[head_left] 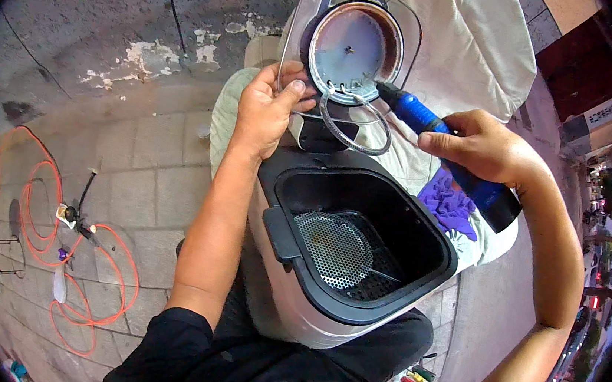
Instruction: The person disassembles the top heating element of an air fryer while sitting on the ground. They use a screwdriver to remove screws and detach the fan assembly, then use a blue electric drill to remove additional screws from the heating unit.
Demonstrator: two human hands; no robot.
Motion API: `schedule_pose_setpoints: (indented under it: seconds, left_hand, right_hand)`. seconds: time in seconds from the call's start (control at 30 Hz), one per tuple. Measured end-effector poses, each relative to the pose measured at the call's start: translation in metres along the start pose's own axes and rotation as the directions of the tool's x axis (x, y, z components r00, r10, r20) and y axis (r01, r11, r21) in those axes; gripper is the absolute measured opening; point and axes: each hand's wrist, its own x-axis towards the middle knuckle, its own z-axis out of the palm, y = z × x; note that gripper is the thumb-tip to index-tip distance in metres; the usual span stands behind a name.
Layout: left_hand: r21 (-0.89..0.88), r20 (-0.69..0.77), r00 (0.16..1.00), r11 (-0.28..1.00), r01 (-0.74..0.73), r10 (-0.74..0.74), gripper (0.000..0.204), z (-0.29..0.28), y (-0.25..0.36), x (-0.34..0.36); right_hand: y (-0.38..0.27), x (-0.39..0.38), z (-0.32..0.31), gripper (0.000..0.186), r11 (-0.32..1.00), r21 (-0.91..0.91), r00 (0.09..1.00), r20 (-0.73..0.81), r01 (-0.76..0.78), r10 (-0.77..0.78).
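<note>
My left hand (274,102) grips the clear rim of a raised lid (419,35), thumb on the near side. In the lid sits a round metal housing (351,43) with a discoloured inner face and a small stud at its centre. A ring-shaped heating element (359,143) hangs tilted from the housing's lower edge. My right hand (486,146) is wrapped round a blue-and-black cordless screwdriver (418,113). Its narrow tip is at the housing's lower right edge; whether it touches a screw is too small to tell. Below stands an open air-fryer-like body (352,315) with a perforated plate (333,250) inside.
A pale cloth (485,46) drapes behind and under the appliance, with a purple cloth (448,202) on it at right. An orange hose (129,277) lies coiled on the tiled floor at left. Small coloured items (413,381) lie beside my right knee.
</note>
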Motion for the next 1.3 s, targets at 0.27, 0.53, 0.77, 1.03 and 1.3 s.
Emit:
schedule_pose_setpoints:
  seconds: [0.27,0.53,0.77,1.03,1.3]
  left_hand:
    - [0.010,-0.021,1.000,1.000,0.022,-0.021,0.031,0.000,0.007,-0.003]
    - [0.057,-0.013,1.000,0.998,0.001,0.000,0.030,0.007,0.009,-0.003]
    - [0.067,0.009,1.000,0.998,-0.009,0.009,0.031,0.007,0.011,-0.005]
    - [0.055,0.035,0.999,0.998,-0.015,0.014,0.033,0.008,0.010,-0.005]
    - [0.066,0.018,1.000,0.998,-0.009,0.008,0.033,0.012,0.009,-0.004]
  right_hand:
    - [-0.042,-0.007,0.004,0.068,0.986,0.049,0.986,-0.048,0.161,-0.159]
    - [-0.045,0.002,0.003,0.071,0.986,-0.044,0.985,-0.065,0.159,-0.161]
    - [-0.050,-0.001,-0.010,0.073,0.983,-0.017,0.978,-0.100,0.183,-0.184]
    - [-0.074,-0.012,-0.037,0.066,0.977,-0.175,0.991,0.072,0.123,-0.112]
    - [-0.076,-0.014,-0.053,0.074,0.962,-0.210,0.970,0.204,0.173,-0.130]
